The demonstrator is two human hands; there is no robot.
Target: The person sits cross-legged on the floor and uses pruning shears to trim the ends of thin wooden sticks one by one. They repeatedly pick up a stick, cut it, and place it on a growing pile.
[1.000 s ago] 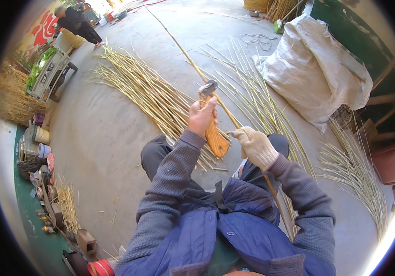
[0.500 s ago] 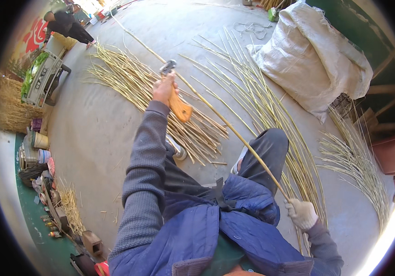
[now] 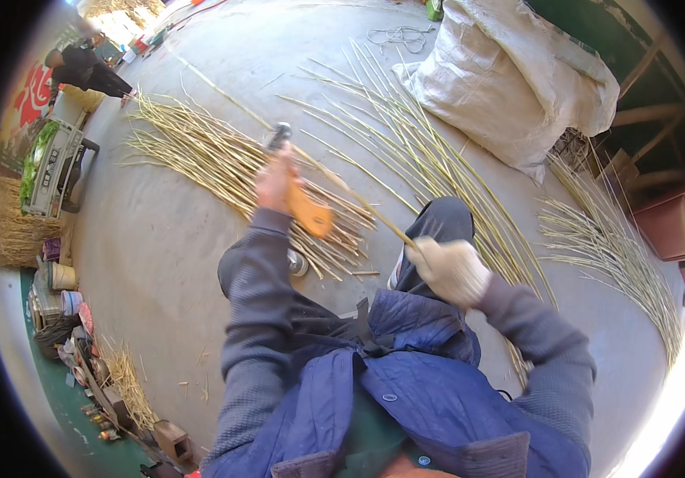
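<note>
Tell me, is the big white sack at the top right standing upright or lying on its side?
Lying on its side: the white sack slumps lengthwise across the concrete floor.

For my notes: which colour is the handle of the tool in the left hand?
Orange handle, gripped by the left hand; seen in the head view.

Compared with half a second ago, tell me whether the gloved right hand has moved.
Yes. The gloved right hand has slid up the long cane, from low beside the thigh to the raised dark knee, closer to the left hand with its orange-handled tool.
</note>
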